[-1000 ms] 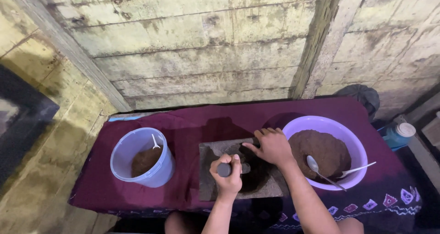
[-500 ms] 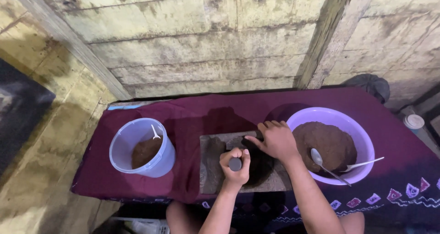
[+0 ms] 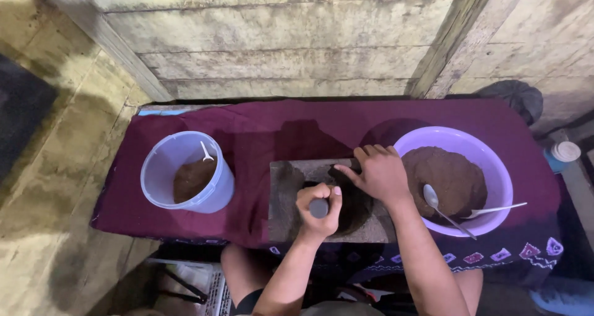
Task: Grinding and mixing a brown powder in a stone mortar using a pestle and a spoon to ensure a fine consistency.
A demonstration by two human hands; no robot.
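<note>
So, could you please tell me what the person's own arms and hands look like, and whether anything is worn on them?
Both forearms are bare as far as the picture shows: no sleeves, gloves, watch or bracelets. The left hand and the right hand show no rings that I can make out. The fingernails look short and plain. Nothing else is worn on them.

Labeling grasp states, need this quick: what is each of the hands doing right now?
Left hand: closed around a grey stone pestle.
Right hand: open, fingers spread on the far end of the stone slab.
</note>
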